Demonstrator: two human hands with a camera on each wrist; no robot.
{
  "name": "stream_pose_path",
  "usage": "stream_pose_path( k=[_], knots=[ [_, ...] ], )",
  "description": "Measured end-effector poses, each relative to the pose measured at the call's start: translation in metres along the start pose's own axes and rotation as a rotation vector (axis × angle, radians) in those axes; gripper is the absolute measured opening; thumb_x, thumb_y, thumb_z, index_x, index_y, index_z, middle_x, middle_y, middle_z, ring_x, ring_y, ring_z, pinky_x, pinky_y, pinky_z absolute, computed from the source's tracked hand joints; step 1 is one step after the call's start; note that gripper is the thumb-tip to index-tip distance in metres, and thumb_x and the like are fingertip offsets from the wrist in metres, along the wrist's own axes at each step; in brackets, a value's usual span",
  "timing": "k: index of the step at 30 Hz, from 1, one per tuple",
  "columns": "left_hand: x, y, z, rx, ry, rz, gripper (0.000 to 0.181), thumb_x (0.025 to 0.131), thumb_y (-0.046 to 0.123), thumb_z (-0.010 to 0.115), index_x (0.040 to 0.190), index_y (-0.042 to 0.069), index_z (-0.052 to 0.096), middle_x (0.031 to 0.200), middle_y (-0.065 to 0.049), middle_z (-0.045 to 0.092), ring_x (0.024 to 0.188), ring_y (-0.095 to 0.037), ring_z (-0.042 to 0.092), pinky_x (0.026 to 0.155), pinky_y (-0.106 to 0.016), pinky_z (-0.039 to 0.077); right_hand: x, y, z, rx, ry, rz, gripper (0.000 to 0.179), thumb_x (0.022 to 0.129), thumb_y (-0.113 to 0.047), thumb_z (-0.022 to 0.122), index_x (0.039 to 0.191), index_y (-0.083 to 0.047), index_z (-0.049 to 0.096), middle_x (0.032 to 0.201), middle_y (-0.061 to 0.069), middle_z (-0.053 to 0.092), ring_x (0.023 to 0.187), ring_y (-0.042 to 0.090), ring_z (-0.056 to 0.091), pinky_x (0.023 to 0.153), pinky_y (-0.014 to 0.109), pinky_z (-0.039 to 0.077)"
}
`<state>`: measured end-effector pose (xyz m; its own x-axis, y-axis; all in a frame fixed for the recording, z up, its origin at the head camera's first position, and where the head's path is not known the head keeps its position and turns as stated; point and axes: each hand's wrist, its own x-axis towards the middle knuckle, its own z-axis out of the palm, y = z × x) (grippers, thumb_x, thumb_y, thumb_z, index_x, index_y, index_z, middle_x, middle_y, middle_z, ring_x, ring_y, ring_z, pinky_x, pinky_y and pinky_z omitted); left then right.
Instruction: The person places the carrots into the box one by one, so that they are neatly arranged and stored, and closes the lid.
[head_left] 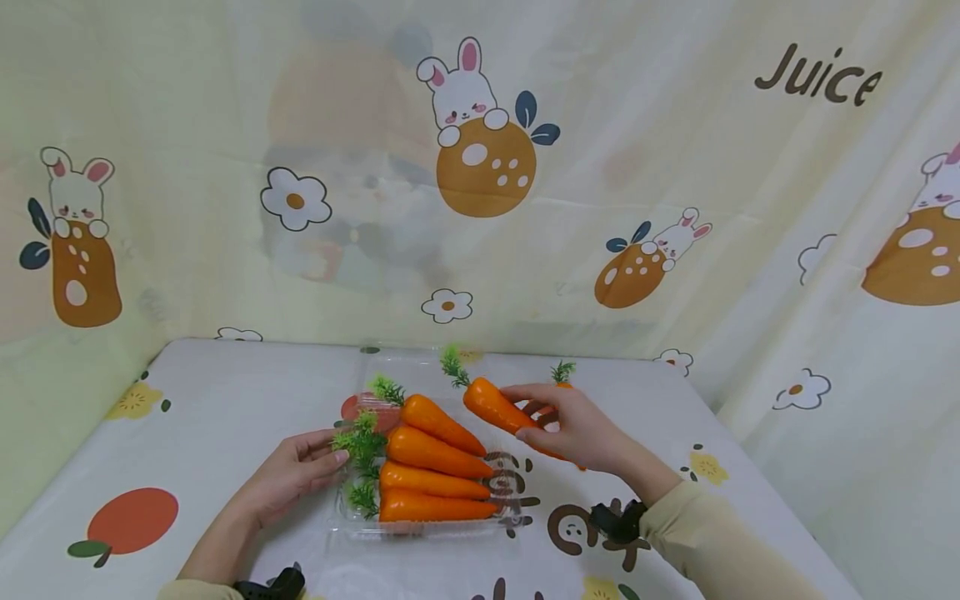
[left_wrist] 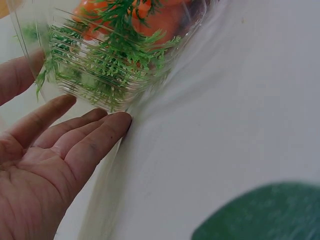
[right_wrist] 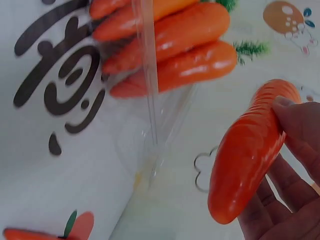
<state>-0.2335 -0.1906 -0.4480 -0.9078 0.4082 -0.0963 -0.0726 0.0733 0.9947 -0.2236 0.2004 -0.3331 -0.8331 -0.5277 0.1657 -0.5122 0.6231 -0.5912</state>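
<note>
An orange toy carrot [head_left: 491, 406] with a green leafy top is held in my right hand [head_left: 573, 425], thumb on one side and fingers on the other. It is tilted, at the right of a clear plastic box [head_left: 427, 528]. Several more carrots [head_left: 431, 481] lie side by side in the box, leaves to the left and tips to the right. My left hand [head_left: 296, 475] is at the box's left side. In the left wrist view its fairly straight fingers [left_wrist: 95, 150] reach the ribbed plastic wall, close to the leaves [left_wrist: 110, 60].
Another carrot [head_left: 562, 383] lies behind my right hand, mostly hidden. The clear lid [head_left: 420, 362] extends behind the box. A patterned cloth [head_left: 225, 400] covers the table, and a curtain with rabbit prints [head_left: 360, 108] hangs at the back.
</note>
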Motion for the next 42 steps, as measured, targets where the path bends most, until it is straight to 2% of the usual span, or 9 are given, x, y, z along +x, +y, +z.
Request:
stream_pose_path(
  k=[3,10,18,26,31,42],
  knots=[
    [0.0,0.0,0.0,0.004,0.003,-0.005,0.065,0.102,0.02,0.063,0.151,-0.014,0.036,0.145,-0.03,0.055,0.114,-0.006,0.066,0.097,-0.03,0.059,0.003,-0.005,0.007,0.008,-0.034,-0.033,0.049,0.093,-0.004,0.071,0.141,-0.007,0.061,0.133,0.012,0.068,0.104,0.022,0.069,0.088,0.028,0.06],
    [0.0,-0.001,0.001,0.023,0.016,-0.008,0.064,0.102,0.02,0.063,0.151,-0.013,0.037,0.146,-0.03,0.054,0.121,-0.017,0.066,0.099,-0.034,0.059,0.009,-0.015,0.023,0.04,-0.108,-0.041,0.048,0.095,-0.01,0.072,0.142,-0.012,0.061,0.137,0.007,0.068,0.105,0.019,0.066,0.09,0.026,0.059],
    [0.0,-0.001,0.0,0.022,0.005,0.002,0.065,0.102,0.02,0.063,0.151,-0.013,0.036,0.146,-0.031,0.054,0.12,-0.014,0.066,0.099,-0.032,0.059,0.014,-0.022,0.039,0.05,-0.194,-0.025,0.049,0.095,-0.014,0.073,0.142,-0.013,0.06,0.138,0.004,0.067,0.109,0.017,0.065,0.092,0.022,0.057],
    [0.0,-0.002,0.0,0.027,0.006,0.004,0.065,0.102,0.02,0.063,0.151,-0.014,0.036,0.146,-0.032,0.053,0.12,-0.015,0.066,0.099,-0.033,0.059,0.019,-0.03,0.05,0.067,-0.258,-0.014,0.044,0.096,-0.011,0.071,0.139,-0.015,0.063,0.13,0.002,0.068,0.104,0.012,0.061,0.091,0.023,0.057],
    [0.0,-0.002,0.0,0.032,0.005,0.008,0.065,0.102,0.02,0.063,0.151,-0.013,0.036,0.146,-0.031,0.054,0.121,-0.016,0.065,0.1,-0.034,0.058,0.021,-0.032,0.056,0.075,-0.298,-0.003,0.042,0.096,-0.014,0.071,0.138,-0.016,0.063,0.131,0.004,0.067,0.104,0.011,0.059,0.089,0.022,0.056],
    [0.0,-0.001,0.0,0.043,0.01,0.007,0.064,0.102,0.02,0.064,0.15,-0.013,0.038,0.145,-0.03,0.055,0.123,-0.02,0.065,0.1,-0.035,0.058,0.027,-0.031,0.07,0.057,-0.342,0.02,0.046,0.095,-0.013,0.074,0.139,-0.019,0.063,0.135,-0.001,0.067,0.11,0.01,0.061,0.093,0.021,0.055]
  ],
)
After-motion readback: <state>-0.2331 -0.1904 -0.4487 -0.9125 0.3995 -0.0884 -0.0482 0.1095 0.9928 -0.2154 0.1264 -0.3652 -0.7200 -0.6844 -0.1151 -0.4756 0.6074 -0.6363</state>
